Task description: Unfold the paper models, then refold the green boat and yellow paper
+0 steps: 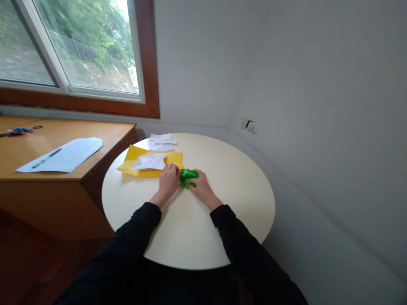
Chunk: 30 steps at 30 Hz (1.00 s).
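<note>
A small piece of folded green paper [187,177] is held between my two hands, at or just above the tabletop. My left hand [169,180] is closed on its left edge, with the fingertips bent in. From the right, my right hand [200,186] grips it with thumb and fingers curled around the side. The paper stands up in creased folds, and part of it is hidden by my fingers. Just beyond my left hand lies a creased yellow paper sheet [135,168], with a folded white paper [149,161] on top.
More white paper pieces [162,142] lie at the far edge of the round white table [235,186]. On the wooden desk [117,129] to the left are white sheets [76,152], a pen [47,157] and scissors [22,130]. A wall stands close on the right.
</note>
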{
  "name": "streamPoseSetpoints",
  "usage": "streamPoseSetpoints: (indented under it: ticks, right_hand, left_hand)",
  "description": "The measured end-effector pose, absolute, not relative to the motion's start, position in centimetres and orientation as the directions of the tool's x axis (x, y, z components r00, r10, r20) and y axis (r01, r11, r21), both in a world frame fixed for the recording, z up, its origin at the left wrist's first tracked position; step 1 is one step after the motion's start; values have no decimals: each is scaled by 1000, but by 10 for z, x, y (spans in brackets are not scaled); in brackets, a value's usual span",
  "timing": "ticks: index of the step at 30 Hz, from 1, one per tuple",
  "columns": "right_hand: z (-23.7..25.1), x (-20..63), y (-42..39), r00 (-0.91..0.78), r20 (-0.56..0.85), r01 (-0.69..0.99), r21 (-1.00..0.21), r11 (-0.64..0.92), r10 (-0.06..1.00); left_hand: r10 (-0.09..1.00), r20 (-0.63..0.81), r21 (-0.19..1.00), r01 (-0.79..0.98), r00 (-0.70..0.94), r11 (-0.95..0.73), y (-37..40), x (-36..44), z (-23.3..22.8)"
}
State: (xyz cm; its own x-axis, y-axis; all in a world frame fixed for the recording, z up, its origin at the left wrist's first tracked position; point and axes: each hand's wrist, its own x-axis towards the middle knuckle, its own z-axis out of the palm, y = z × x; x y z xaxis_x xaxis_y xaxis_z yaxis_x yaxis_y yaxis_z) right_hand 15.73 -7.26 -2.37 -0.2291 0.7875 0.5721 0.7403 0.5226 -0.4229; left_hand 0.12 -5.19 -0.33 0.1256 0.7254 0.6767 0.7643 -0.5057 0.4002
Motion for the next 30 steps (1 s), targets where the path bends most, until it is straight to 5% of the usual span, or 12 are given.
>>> streamPoseSetpoints:
  ticks: [20, 30]
  right_hand:
    - [-27, 157, -73, -258, 579, 726, -412, 551, 773]
    - [-20, 163, -77, -83, 647, 735, -474, 485, 758]
  left_hand:
    - [781, 607, 628, 689, -143, -362, -52, -2, -3]
    - [749, 601, 725, 583, -278, -366, -47, -9, -2]
